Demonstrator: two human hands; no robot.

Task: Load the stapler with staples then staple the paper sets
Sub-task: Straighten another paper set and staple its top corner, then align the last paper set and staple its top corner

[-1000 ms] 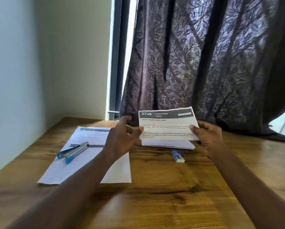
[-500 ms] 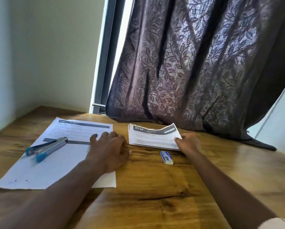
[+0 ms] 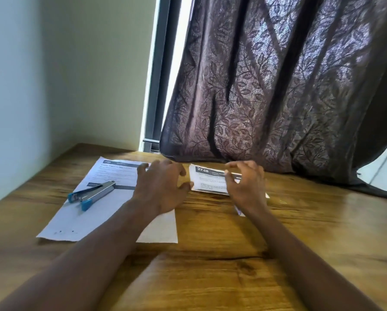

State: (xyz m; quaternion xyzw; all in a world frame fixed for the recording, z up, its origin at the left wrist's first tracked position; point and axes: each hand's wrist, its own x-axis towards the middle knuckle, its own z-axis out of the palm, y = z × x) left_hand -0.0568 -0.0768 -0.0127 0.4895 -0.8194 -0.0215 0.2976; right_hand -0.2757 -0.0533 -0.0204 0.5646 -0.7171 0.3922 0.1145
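Observation:
A small stack of printed papers headed "2748" lies flat on the wooden table near the curtain. My right hand hovers over its right part, fingers loosely curled, holding nothing. My left hand is spread open just left of the stack, above the edge of a large white sheet. A silver and blue stapler lies hinged open on that sheet, left of my left hand. A small staple box is mostly hidden under my right wrist.
A dark leaf-patterned curtain hangs down onto the table's far edge behind the papers. A pale wall bounds the table on the left. Bare wood stretches across the front and the right side.
The small paper stack went from held upright in both hands to lying flat on the table. Both hands have let go and now hover over it.

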